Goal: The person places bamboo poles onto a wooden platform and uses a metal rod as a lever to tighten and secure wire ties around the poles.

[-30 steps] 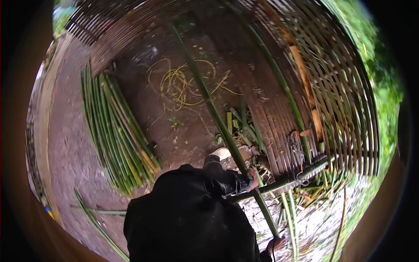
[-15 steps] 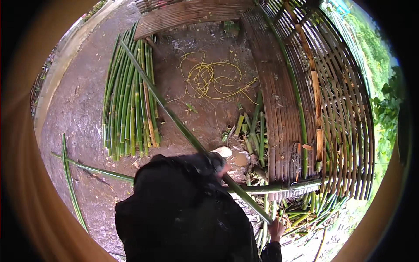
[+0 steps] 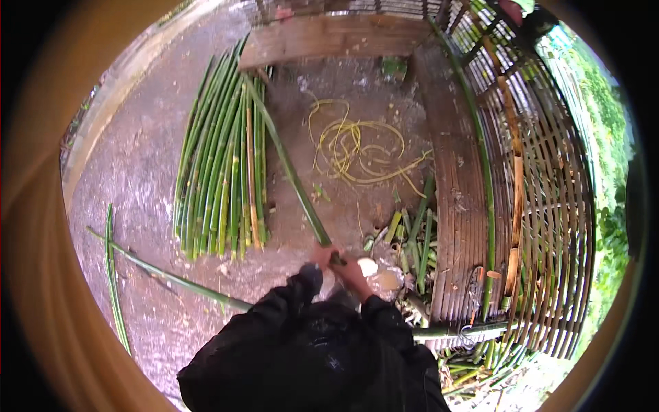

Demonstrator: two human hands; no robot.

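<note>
The pole point(image 3: 292, 175) is green bamboo, smooth and slim, ringed by faint joints. Its near end is in the hands, and from there it slants away ahead and to the left, its far end at the upper right edge of a pile of poles. The left hand point(image 3: 322, 257) and the right hand point(image 3: 353, 275) are close together in front of the body, both closed around the pole's near end; blur hides the separate fingers. Both forearms, in dark sleeves point(image 3: 276, 300), reach forward and inward.

Ahead and left of the hands lies the pile of poles point(image 3: 218, 161), round, green and roughly parallel, one of them tan. Straight ahead, a thin yellow cord point(image 3: 357, 141) sprawls in loose loops on the brown, damp-looking ground point(image 3: 154, 158). To the right of the hands are short bamboo offcuts point(image 3: 415, 240), then a brown slatted bench point(image 3: 456, 226) with an open lattice point(image 3: 549, 226) of narrow strips along its far side.
</note>
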